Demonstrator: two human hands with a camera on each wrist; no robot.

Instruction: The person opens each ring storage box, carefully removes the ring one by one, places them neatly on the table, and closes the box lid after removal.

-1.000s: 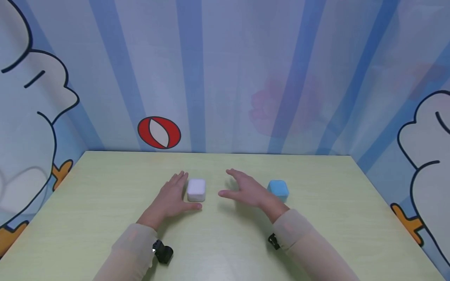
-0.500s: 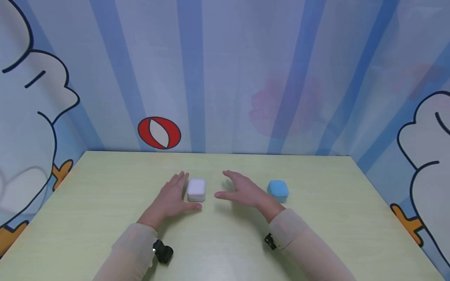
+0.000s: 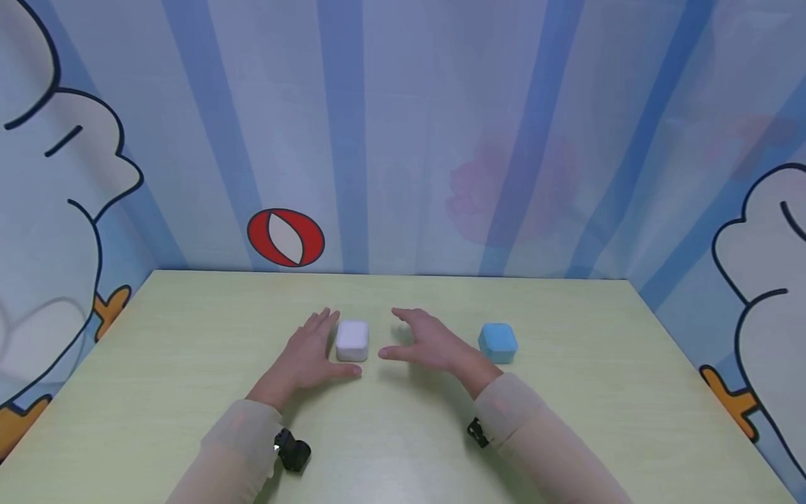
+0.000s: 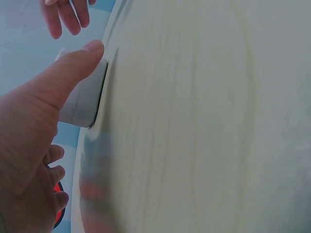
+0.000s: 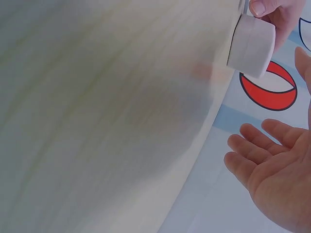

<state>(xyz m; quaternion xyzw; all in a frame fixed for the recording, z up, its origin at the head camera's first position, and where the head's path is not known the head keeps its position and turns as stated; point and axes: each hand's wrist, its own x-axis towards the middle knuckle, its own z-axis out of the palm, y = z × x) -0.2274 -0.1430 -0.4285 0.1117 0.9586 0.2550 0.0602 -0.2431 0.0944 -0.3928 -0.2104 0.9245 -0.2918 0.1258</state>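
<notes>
A white rounded cube (image 3: 352, 341) sits on the table between my two hands in the head view. My left hand (image 3: 305, 358) lies along its left side, fingers straight, with the thumb spread out in front of it. To the right of the cube, my right hand (image 3: 431, 341) hovers with its palm facing the cube and thumb apart from the fingers. A gap shows between the right fingertips and the cube. In the right wrist view, the white cube (image 5: 252, 44) stands by the left hand (image 5: 284, 17). Neither hand grips anything.
A light blue rounded cube (image 3: 498, 342) rests on the table just right of my right hand. The pale wooden table (image 3: 403, 448) ends at a striped blue backdrop (image 3: 403, 140) with printed cartoon figures. Small black cameras (image 3: 292, 451) are strapped at the wrists.
My right hand has moved left toward the white cube, uncovering more of the blue cube. The left hand and both cubes have stayed in place.
</notes>
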